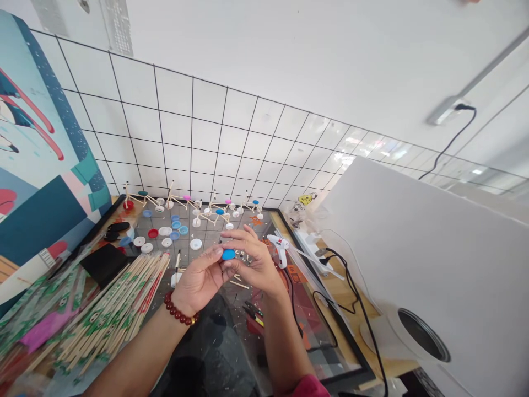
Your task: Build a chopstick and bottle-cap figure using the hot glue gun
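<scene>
A small, smooth blue oval piece (228, 254) is held up between my two hands, above the dark glass tabletop. My left hand (202, 275), with a dark red bead bracelet at the wrist, pinches it from the left between thumb and fingers. From the right, my right hand (252, 256) has thumb and forefinger closed about it, its other fingers stretched out above. Behind the hands stand several small stick frames (215, 214) on white bottle caps, some bearing a blue, pink or green oval piece. A short stick on a white base (176, 280) stands just left of my left hand.
Loose bottle caps (176, 225) lie at the back left. Bundled wooden chopsticks (111, 309) cover the left front. A white glue gun (280, 248) sits right of my hands, near a power strip (312, 251) with black cables. A wire grid (191, 132) stands behind the table.
</scene>
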Available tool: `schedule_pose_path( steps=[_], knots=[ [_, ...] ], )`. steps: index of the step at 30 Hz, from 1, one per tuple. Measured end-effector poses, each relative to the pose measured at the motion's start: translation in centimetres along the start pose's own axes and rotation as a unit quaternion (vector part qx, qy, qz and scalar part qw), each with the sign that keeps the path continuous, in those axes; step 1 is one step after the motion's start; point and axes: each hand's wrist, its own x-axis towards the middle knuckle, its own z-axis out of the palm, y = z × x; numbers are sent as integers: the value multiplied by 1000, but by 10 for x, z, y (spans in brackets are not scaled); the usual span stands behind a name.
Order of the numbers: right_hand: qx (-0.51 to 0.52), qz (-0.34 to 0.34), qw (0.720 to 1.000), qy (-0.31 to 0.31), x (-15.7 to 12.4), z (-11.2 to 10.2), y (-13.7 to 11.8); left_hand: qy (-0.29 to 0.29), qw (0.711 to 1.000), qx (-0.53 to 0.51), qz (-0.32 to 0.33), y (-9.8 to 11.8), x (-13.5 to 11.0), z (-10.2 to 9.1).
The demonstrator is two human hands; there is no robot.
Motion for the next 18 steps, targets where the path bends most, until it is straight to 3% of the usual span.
schedule_pose_path(
  steps=[11, 18],
  knots=[
    [9, 13, 999, 41, 0, 5, -1, -58, 997, 17, 42, -9, 0, -2],
    [25, 11, 998, 50, 0, 8, -3, -56, 996, 29, 60, -14, 1, -3]
  ],
)
